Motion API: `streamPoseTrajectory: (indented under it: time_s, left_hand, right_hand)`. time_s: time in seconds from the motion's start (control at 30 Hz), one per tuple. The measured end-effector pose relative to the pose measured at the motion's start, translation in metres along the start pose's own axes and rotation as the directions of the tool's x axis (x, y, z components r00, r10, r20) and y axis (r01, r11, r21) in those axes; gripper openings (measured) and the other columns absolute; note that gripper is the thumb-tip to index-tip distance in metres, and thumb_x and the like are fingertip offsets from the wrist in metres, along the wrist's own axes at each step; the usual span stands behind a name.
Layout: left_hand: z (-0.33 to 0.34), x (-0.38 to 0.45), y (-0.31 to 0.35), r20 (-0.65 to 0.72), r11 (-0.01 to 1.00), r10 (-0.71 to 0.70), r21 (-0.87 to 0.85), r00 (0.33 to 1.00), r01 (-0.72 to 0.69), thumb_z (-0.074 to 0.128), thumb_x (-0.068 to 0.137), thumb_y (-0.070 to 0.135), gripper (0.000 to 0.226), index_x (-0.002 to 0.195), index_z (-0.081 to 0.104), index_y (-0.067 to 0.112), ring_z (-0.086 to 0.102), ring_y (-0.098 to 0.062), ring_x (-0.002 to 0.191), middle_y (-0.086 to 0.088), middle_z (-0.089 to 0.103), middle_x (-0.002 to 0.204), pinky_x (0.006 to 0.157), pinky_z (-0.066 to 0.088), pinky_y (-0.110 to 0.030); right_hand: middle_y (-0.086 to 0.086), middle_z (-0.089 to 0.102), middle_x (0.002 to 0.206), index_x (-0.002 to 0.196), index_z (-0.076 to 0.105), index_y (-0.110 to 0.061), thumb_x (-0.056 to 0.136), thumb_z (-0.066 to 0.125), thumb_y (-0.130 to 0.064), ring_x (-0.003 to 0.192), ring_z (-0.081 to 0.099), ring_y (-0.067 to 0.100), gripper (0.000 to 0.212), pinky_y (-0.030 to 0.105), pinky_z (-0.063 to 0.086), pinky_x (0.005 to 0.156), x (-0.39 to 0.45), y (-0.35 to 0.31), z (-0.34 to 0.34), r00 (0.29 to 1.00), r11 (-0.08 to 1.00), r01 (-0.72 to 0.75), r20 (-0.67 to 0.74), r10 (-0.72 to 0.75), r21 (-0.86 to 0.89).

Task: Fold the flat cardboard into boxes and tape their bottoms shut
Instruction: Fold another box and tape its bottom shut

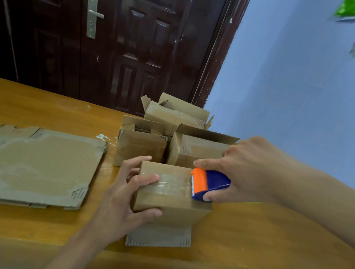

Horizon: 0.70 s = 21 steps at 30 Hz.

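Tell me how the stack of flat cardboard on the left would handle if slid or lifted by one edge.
The flat cardboard probably sags when lifted by one edge, being thin and wide. Its torn, loosely stacked sheets may fan apart. It likely slides easily across the smooth wooden table.

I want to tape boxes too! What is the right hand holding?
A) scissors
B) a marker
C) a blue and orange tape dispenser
C: the right hand grips a blue and orange tape dispenser on top of the box that the left hand steadies.
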<state>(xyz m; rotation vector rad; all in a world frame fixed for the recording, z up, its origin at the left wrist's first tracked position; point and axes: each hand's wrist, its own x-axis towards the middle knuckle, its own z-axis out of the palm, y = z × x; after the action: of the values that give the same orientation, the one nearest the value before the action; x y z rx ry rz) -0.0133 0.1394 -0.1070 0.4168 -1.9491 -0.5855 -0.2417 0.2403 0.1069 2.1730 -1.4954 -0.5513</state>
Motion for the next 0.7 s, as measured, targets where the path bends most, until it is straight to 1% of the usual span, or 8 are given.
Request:
streamPoseTrajectory:
  time_s: [0.23,0.3,0.4,0.47,0.53,0.6,0.67,0.7]
  left_hand:
    - [-0.001,0.001,0.004,-0.011,0.998,0.024,0.065,1.000,-0.023,0.060,0.094,0.067,0.055,0.141,0.051,0.040,0.036,-0.008,0.144,0.000,0.026,0.164,0.095,0.055,-0.024]
    - [-0.003,0.000,0.004,0.019,0.998,0.030,0.056,0.999,-0.031,0.061,0.094,0.065,0.053,0.140,0.052,0.040,0.039,-0.014,0.143,-0.002,0.025,0.165,0.092,0.062,-0.034]
    - [-0.010,-0.001,0.004,0.073,0.998,0.006,0.055,0.997,-0.010,0.068,0.093,0.058,0.047,0.135,0.057,0.039,0.036,-0.020,0.149,-0.003,0.023,0.168,0.095,0.061,-0.049]
    - [-0.017,0.001,0.006,0.115,0.984,0.037,0.172,0.993,-0.056,0.069,0.093,0.058,0.046,0.133,0.058,0.037,0.031,-0.024,0.154,-0.005,0.020,0.171,0.099,0.058,-0.055]
    - [-0.023,0.008,0.009,0.174,0.911,0.122,0.372,0.977,-0.180,0.067,0.095,0.059,0.046,0.129,0.064,0.028,0.029,-0.029,0.156,-0.008,0.025,0.171,0.106,0.052,-0.059]
    - [-0.025,0.017,0.015,0.236,0.791,0.190,0.538,0.953,-0.291,0.062,0.098,0.058,0.047,0.123,0.072,0.020,0.030,-0.031,0.157,-0.008,0.035,0.168,0.115,0.043,-0.058]
    - [-0.022,0.023,0.023,0.285,0.683,0.222,0.638,0.933,-0.357,0.054,0.103,0.057,0.049,0.128,0.072,0.019,0.038,-0.030,0.153,-0.005,0.048,0.161,0.120,0.039,-0.055]
    - [-0.018,0.023,0.026,0.314,0.642,0.236,0.660,0.920,-0.390,0.050,0.106,0.056,0.050,0.134,0.070,0.020,0.044,-0.029,0.150,-0.004,0.054,0.156,0.119,0.040,-0.054]
  right_hand:
    - [-0.010,0.070,0.114,0.159,0.025,-0.049,0.087,0.021,-0.093,0.098,0.064,0.018,0.085,0.031,0.042,0.066,-0.002,-0.001,0.000,1.000,1.000,0.000,0.007,0.000,0.003]
    - [-0.010,0.070,0.113,0.160,0.024,-0.049,0.087,0.020,-0.093,0.093,0.061,0.018,0.085,0.031,0.040,0.065,-0.003,-0.001,0.000,1.000,1.000,-0.007,0.011,0.007,0.009]
    - [-0.010,0.069,0.112,0.160,0.024,-0.047,0.089,0.023,-0.091,0.083,0.047,0.016,0.084,0.027,0.029,0.057,-0.002,-0.005,-0.002,0.999,1.000,-0.021,0.041,0.021,0.016]
    - [-0.009,0.069,0.114,0.161,0.024,-0.045,0.090,0.025,-0.090,0.084,0.046,0.016,0.084,0.028,0.028,0.057,-0.001,-0.008,-0.002,0.998,1.000,-0.026,0.058,0.025,0.014]
    - [-0.008,0.070,0.114,0.161,0.025,-0.045,0.089,0.023,-0.090,0.089,0.057,0.017,0.085,0.031,0.033,0.061,0.000,-0.008,-0.001,0.999,1.000,-0.021,0.046,0.021,0.008]
    - [-0.008,0.071,0.111,0.160,0.026,-0.046,0.088,0.021,-0.091,0.094,0.063,0.018,0.085,0.031,0.041,0.064,0.000,-0.007,0.000,0.999,1.000,-0.021,0.028,0.021,0.004]
    - [-0.008,0.071,0.110,0.160,0.026,-0.047,0.087,0.020,-0.092,0.094,0.064,0.019,0.086,0.031,0.045,0.066,0.000,-0.007,-0.001,0.999,1.000,-0.023,0.031,0.023,-0.001]
    - [-0.008,0.071,0.111,0.160,0.026,-0.048,0.087,0.020,-0.092,0.095,0.064,0.019,0.085,0.031,0.043,0.065,0.001,-0.008,-0.001,0.999,1.000,-0.021,0.036,0.021,-0.001]
